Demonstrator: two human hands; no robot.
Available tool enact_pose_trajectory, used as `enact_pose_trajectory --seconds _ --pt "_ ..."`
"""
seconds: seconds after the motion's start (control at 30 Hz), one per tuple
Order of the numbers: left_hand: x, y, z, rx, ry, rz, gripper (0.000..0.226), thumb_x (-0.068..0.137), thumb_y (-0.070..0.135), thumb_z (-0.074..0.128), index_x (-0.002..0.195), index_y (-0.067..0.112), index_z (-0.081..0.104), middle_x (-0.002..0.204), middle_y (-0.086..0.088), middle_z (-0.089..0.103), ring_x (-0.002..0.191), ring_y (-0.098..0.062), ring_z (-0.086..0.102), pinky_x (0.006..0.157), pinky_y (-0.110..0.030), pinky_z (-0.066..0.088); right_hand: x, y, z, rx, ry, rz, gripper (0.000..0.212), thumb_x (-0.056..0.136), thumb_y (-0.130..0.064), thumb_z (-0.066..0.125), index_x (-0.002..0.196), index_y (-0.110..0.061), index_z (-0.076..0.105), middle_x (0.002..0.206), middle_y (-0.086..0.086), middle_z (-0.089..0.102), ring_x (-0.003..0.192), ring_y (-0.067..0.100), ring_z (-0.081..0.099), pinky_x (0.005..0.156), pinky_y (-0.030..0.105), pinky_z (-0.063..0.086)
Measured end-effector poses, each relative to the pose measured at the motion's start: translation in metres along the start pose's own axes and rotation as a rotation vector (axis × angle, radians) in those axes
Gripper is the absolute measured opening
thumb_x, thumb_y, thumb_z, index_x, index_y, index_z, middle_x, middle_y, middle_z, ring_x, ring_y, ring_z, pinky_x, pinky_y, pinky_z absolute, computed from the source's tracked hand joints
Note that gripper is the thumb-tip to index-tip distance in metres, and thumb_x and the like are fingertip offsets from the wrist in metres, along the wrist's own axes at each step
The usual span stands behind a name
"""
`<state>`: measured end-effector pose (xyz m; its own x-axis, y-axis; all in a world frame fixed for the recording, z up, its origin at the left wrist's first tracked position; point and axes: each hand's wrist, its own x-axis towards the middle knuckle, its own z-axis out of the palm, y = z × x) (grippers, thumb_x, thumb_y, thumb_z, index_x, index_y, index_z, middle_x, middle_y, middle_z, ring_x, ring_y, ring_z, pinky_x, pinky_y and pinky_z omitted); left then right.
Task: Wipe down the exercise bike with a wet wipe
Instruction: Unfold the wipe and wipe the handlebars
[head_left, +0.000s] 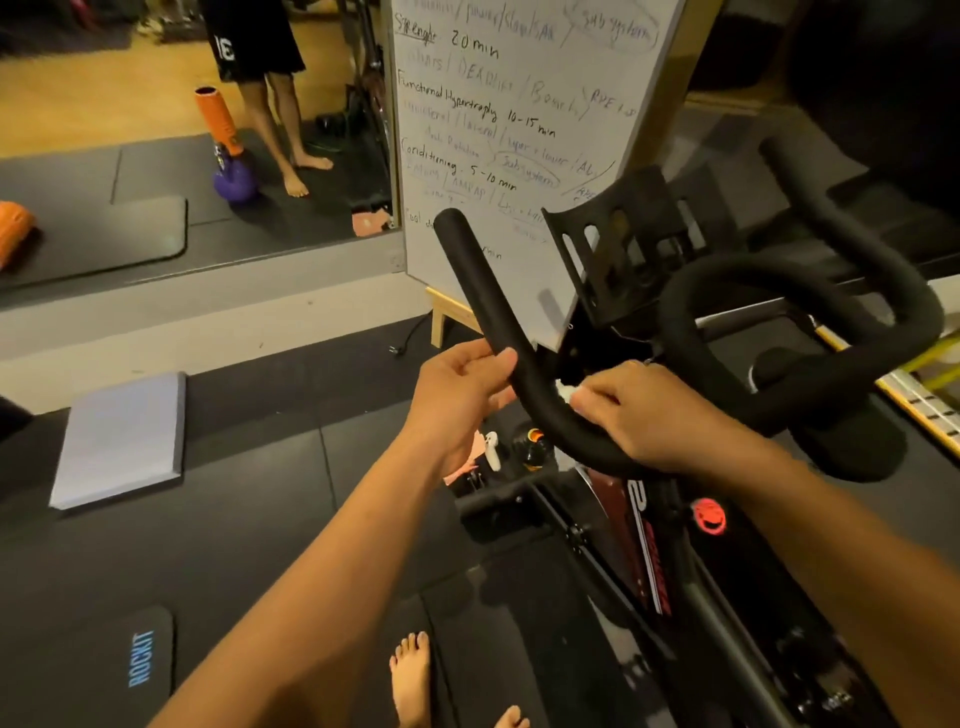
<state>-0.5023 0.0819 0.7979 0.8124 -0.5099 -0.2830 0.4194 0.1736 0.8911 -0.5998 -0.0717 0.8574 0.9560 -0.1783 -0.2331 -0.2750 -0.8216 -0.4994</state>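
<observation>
The exercise bike (649, 525) stands at the right, black with a red frame panel and a red knob. Its black foam handlebar (480, 280) rises toward the upper left. My left hand (457, 400) grips the left bar at its bend, thumb over the top. My right hand (649, 415) is wrapped round the lower curve of the same bar and presses a white wet wipe (567, 391) against it. Only a small bunched part of the wipe shows beside my fingers. The right loop of the handlebar (810, 291) and the black device tray (623, 249) are untouched.
A whiteboard (519, 104) with handwriting leans just behind the handlebar. A wall mirror (156, 130) at the left reflects a standing person, an orange roller and a purple kettlebell. A grey pad (122, 441) and a black mat (124, 660) lie on the dark floor. My bare feet (415, 675) stand below.
</observation>
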Motion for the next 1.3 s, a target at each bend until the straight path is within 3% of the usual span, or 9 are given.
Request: enact_pose_trajectory --seconds 0.17,0.33,0.5,0.6,0.7,0.8,0.9,1.13,1.3 --pt "0.006 0.005 -0.004 0.12 0.007 -0.01 0.024 0.093 0.008 0.063 0.114 -0.002 0.065 0.105 -0.02 0.071 0.101 -0.026 0.07 0.09 -0.039 0.056 0.074 -0.023 0.004 0.309 0.137 -0.031 0.042 0.1 -0.023 0.042 0.059 -0.018 0.049 0.057 -0.004 0.049 0.056 0.012 0.045 0.058 0.03 0.037" --pt "0.003 0.013 0.002 0.179 0.072 0.048 0.034 0.088 0.003 0.068 0.121 0.009 0.061 0.112 -0.009 0.071 0.103 -0.022 0.069 0.096 -0.045 0.054 0.016 -0.016 0.01 -0.233 0.179 -0.221 0.018 0.101 -0.017 0.045 0.091 -0.016 0.06 0.08 0.0 0.06 0.072 0.016 0.06 0.059 0.014 0.036" --pt "-0.006 0.014 0.016 0.768 0.338 0.461 0.067 0.084 0.014 0.075 0.142 0.017 0.043 0.146 0.002 0.046 0.132 -0.004 0.04 0.11 -0.024 0.035 -0.083 0.054 0.02 -0.43 0.333 -0.375 0.032 0.092 -0.023 0.045 0.109 -0.012 0.07 0.127 0.009 0.064 0.119 0.024 0.06 0.101 0.045 0.046" --pt "-0.015 -0.004 0.041 1.139 0.109 0.718 0.05 0.092 0.018 0.064 0.14 0.015 0.05 0.15 -0.003 0.044 0.142 -0.021 0.036 0.118 -0.031 0.024 -0.105 0.088 0.019 -0.48 0.412 -0.324 0.035 0.092 -0.026 0.043 0.094 -0.01 0.073 0.143 0.008 0.05 0.137 0.026 0.041 0.106 0.053 0.039" --pt "-0.016 -0.02 0.068 1.507 -0.154 0.757 0.036 0.1 0.038 0.037 0.116 0.024 0.066 0.093 -0.004 0.071 0.089 -0.026 0.064 0.087 -0.041 0.053 -0.095 0.089 0.023 -0.372 0.694 -0.286 0.023 0.093 -0.018 0.054 0.089 -0.004 0.071 0.122 0.01 0.066 0.119 0.029 0.055 0.093 0.045 0.047" --pt "-0.009 -0.016 0.082 1.693 -0.35 0.71 0.044 0.099 0.047 0.022 0.082 0.023 0.055 0.061 0.001 0.053 0.06 -0.025 0.057 0.065 -0.041 0.052 -0.075 0.075 0.017 -0.193 0.931 -0.195 0.011 0.087 -0.011 0.066 0.083 -0.001 0.066 0.089 0.011 0.066 0.084 0.018 0.055 0.073 0.023 0.048" --pt "-0.011 -0.013 0.087 1.66 -0.539 0.687 0.048 0.095 0.048 0.018 0.087 0.024 0.059 0.058 0.004 0.046 0.06 -0.027 0.056 0.065 -0.042 0.051 -0.074 0.073 0.023 -0.084 0.827 -0.195 0.015 0.086 -0.016 0.068 0.085 -0.004 0.06 0.078 0.005 0.059 0.065 0.011 0.05 0.063 0.011 0.041" --pt "-0.014 -0.014 0.086 1.857 -0.546 0.741 0.074 0.075 0.082 0.01 0.11 0.035 0.055 0.068 0.006 0.057 0.061 -0.017 0.059 0.063 -0.034 0.053 -0.052 0.137 -0.041 -0.184 0.959 0.044 0.029 0.095 -0.03 0.05 0.085 -0.007 0.064 0.067 0.014 0.064 0.06 0.033 0.059 0.054 0.039 0.048" --pt "-0.013 -0.017 0.106 1.833 -0.582 0.539 0.051 0.083 0.076 0.042 0.11 0.034 0.051 0.077 0.008 0.056 0.073 -0.017 0.06 0.068 -0.034 0.053 -0.049 0.143 -0.045 -0.137 1.015 0.266 0.029 0.095 -0.036 0.048 0.09 -0.013 0.065 0.073 0.014 0.066 0.069 0.036 0.061 0.06 0.045 0.051"
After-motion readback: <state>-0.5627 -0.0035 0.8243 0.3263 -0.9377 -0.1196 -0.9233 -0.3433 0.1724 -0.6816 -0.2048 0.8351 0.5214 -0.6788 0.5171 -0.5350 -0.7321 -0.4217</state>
